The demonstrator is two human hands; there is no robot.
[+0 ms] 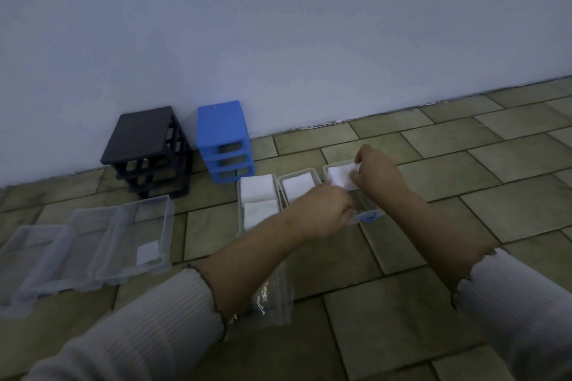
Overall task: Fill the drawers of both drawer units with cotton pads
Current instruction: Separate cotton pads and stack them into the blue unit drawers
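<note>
My right hand (376, 172) pinches a cotton pad (340, 178) over the rightmost clear drawer (366, 216), whose front my left hand (325, 210) grips. The blue drawer unit (223, 141) stands emptied by the wall. I can read no writing anywhere.

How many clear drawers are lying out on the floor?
6. Three large drawers lie side by side at left; three small drawers sit in a row before the blue unit. Hands partly cover two.

Ribbed white sleeves (161, 312) — frilled cuffs
</note>
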